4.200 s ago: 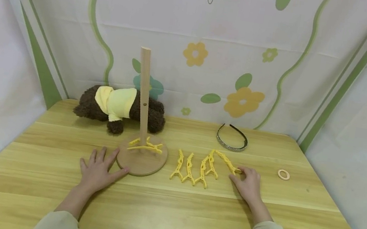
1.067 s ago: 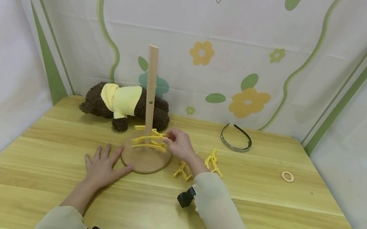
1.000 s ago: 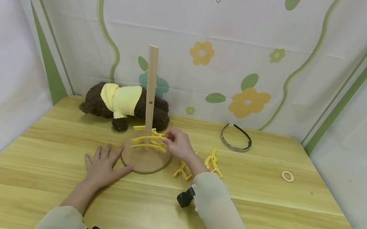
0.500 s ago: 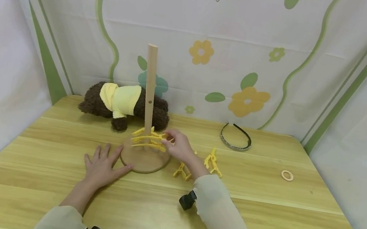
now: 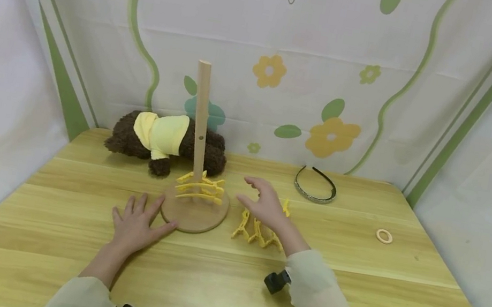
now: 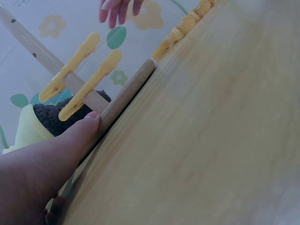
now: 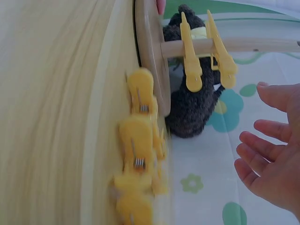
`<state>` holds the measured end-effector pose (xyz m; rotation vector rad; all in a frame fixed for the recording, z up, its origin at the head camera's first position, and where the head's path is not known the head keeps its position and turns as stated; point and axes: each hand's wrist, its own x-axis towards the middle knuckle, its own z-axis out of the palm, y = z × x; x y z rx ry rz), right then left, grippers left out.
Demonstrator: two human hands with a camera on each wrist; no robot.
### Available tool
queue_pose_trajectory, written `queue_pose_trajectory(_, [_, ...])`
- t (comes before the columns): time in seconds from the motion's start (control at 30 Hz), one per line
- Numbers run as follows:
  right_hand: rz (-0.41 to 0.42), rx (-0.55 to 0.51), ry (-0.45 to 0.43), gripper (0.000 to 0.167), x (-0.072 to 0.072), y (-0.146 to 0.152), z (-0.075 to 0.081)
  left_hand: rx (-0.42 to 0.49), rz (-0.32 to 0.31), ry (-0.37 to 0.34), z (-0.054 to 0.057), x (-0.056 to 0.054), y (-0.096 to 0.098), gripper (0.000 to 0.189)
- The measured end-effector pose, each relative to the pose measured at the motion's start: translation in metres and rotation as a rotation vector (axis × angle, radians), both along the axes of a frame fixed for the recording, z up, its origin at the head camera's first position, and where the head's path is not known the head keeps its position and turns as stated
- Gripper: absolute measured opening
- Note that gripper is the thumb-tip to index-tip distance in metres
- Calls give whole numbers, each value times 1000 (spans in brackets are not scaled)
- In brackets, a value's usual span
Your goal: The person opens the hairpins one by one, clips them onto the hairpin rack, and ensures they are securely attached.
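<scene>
My left hand (image 5: 133,224) lies spread on the table, its thumb and index finger against the rim of the round wooden base (image 5: 192,219). A wooden post (image 5: 201,119) rises from this base. Yellow hair clips (image 5: 200,187) grip the post low down, one above another; the right wrist view shows two such clips (image 7: 192,61) sticking out sideways. My right hand (image 5: 265,205) hovers to the right of the stand, thumb and fingers apart, holding nothing. Under and beside it, several yellow hair clips (image 5: 242,225) lie on the table, partly hidden by the hand and wrist.
Behind the post a brown plush toy (image 5: 163,137) in a yellow top lies on its side. A black headband (image 5: 314,195) with a glittery band sits at the back right. Farther right lies a small pale ring (image 5: 384,236). A printed cloth (image 5: 248,23) hangs behind the table.
A clip came from the table's right side to the post in my right hand. That hand has let go of it and drawn back right, fingers spread. My left hand stays at the base.
</scene>
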<state>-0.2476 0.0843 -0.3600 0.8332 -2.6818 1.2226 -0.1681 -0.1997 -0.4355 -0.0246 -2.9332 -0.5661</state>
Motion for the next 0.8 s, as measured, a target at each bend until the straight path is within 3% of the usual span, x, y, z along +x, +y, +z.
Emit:
queue_pose_trajectory(0.23, [-67,-42,16,47,12,44,-8,10,7,3,0,1,0,86])
queue_pose_trajectory(0.57, [-181,-65,-54,50,26,94,-23,10,9,-3,-1,0,-2,85])
queue_pose_trajectory(0.8, [-259,-35,-85,43,27,117,-52,12,-1,-4,-1,0,-1,86])
